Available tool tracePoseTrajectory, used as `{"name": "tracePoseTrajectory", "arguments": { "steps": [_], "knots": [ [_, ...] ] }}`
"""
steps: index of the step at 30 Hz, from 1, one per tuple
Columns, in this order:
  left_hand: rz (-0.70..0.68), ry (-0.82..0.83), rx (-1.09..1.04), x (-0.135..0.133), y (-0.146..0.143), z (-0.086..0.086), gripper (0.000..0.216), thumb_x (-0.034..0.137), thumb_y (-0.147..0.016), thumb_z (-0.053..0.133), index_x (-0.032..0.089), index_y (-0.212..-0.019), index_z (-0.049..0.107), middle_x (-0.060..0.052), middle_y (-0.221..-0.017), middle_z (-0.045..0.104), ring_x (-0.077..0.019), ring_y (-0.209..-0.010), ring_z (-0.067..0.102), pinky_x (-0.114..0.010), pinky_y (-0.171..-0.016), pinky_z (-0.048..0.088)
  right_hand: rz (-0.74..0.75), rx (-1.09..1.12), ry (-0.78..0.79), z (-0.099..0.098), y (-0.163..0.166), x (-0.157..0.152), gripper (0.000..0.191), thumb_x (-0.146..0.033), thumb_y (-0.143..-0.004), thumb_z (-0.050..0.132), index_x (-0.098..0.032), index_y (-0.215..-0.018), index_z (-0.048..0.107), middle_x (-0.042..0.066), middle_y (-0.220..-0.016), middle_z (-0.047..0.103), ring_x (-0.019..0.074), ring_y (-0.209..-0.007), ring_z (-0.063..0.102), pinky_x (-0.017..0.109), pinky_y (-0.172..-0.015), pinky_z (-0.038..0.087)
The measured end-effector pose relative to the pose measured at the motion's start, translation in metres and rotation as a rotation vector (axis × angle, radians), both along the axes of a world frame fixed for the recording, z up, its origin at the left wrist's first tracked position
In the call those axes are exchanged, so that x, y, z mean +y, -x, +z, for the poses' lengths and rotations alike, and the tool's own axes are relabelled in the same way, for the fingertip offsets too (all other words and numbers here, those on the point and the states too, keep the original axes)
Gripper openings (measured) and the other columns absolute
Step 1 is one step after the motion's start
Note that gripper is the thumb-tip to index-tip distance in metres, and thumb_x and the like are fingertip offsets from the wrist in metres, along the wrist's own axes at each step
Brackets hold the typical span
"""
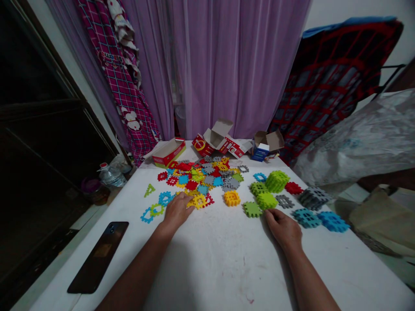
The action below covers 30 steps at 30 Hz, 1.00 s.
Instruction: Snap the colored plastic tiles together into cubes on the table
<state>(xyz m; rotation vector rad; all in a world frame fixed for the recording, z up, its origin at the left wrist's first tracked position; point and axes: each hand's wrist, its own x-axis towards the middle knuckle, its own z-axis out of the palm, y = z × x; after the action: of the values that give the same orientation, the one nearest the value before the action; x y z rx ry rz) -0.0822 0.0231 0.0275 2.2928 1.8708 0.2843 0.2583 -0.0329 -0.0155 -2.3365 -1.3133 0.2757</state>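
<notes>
A heap of flat interlocking plastic tiles [204,177] in red, yellow, blue, green and grey lies on a white table [220,255]. My left hand [177,211] rests at the heap's near edge, its fingers curled onto a yellow tile [198,201]. My right hand [283,226] lies on the table with its fingers bent, the tips touching a green cube [266,200]. A bigger green cube [277,180], a yellow cube [232,198], a flat green tile [252,209], blue blocks [320,219] and a grey block [313,197] stand around it.
A black phone [99,255] lies near the table's left front edge. Opened cardboard boxes [217,140] stand at the table's far edge before a purple curtain. A water bottle [112,175] sits left of the table. A plastic-covered bundle [363,138] lies to the right.
</notes>
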Motion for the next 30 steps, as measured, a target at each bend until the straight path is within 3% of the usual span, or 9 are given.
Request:
{"name": "tracePoseTrajectory", "arguments": {
  "steps": [9, 16, 22, 30],
  "knots": [
    [0.017, -0.058, -0.037, -0.008, -0.011, -0.005, 0.018, 0.033, -0.088, 0.058, 0.025, -0.101, 0.069, -0.003, -0.107, 0.065, -0.0193, -0.106, 0.059, -0.028, -0.089, 0.045, 0.014, 0.000, -0.009, -0.003, -0.002, 0.001, 0.036, -0.048, -0.086, 0.049, -0.029, -0.101, 0.076, 0.005, -0.089, 0.074, 0.0202, -0.078, 0.061, 0.026, -0.061, 0.035],
    [-0.004, -0.117, -0.042, -0.025, -0.028, -0.008, 0.026, 0.037, -0.087, 0.061, 0.027, -0.110, 0.065, -0.003, -0.109, 0.063, -0.0194, -0.106, 0.057, -0.029, -0.091, 0.044, 0.017, -0.013, 0.009, -0.002, -0.001, 0.000, 0.037, -0.048, -0.087, 0.047, -0.029, -0.102, 0.076, 0.005, -0.091, 0.074, 0.0209, -0.081, 0.062, 0.026, -0.062, 0.035],
    [0.003, -0.080, 0.046, -0.033, -0.050, -0.016, 0.019, 0.035, -0.088, 0.060, 0.026, -0.104, 0.067, -0.005, -0.105, 0.062, -0.0210, -0.104, 0.056, -0.031, -0.089, 0.045, 0.012, -0.006, -0.005, -0.003, -0.001, 0.000, 0.038, -0.049, -0.087, 0.047, -0.028, -0.103, 0.076, 0.005, -0.092, 0.074, 0.0216, -0.081, 0.062, 0.026, -0.062, 0.035],
    [0.053, -0.092, 0.079, -0.029, -0.046, -0.021, 0.018, 0.025, -0.092, 0.051, 0.026, -0.102, 0.066, -0.005, -0.106, 0.063, -0.0196, -0.103, 0.055, -0.031, -0.090, 0.043, 0.012, 0.000, -0.030, -0.004, -0.001, 0.001, 0.037, -0.048, -0.087, 0.048, -0.028, -0.101, 0.076, 0.005, -0.090, 0.074, 0.0201, -0.079, 0.062, 0.026, -0.062, 0.034]
  ]
}}
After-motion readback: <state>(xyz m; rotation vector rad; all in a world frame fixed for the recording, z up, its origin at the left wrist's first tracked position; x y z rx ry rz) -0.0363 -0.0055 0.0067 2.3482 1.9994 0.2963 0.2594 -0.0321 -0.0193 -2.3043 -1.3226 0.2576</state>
